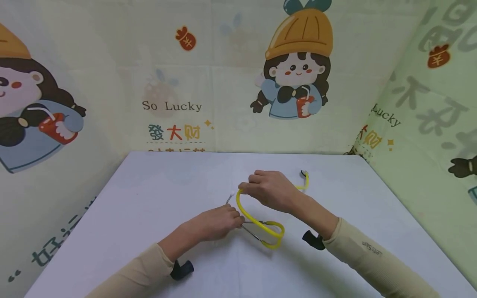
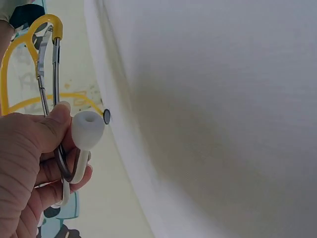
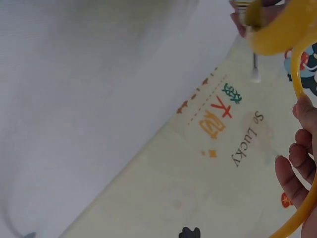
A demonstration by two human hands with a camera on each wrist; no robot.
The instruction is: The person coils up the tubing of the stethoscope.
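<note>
A stethoscope with yellow tubing (image 1: 257, 224) is held above the white table between both hands. My left hand (image 1: 221, 222) grips its metal ear tubes (image 2: 56, 74) near the ear ends. A white eartip (image 2: 88, 130) sticks out past the thumb in the left wrist view. Higher and to the right, my right hand (image 1: 272, 191) holds the yellow tubing, which bends down in a loop toward the ear tubes. Beyond that hand the tubing runs to the round chest piece (image 1: 304, 172) at the back right; whether it touches the table I cannot tell.
The white table (image 1: 167, 186) ends at a patterned cloth wall (image 1: 231, 82) behind, with more cloth on both sides. Black wrist-worn mounts (image 1: 181, 270) sit under both forearms, close above the table.
</note>
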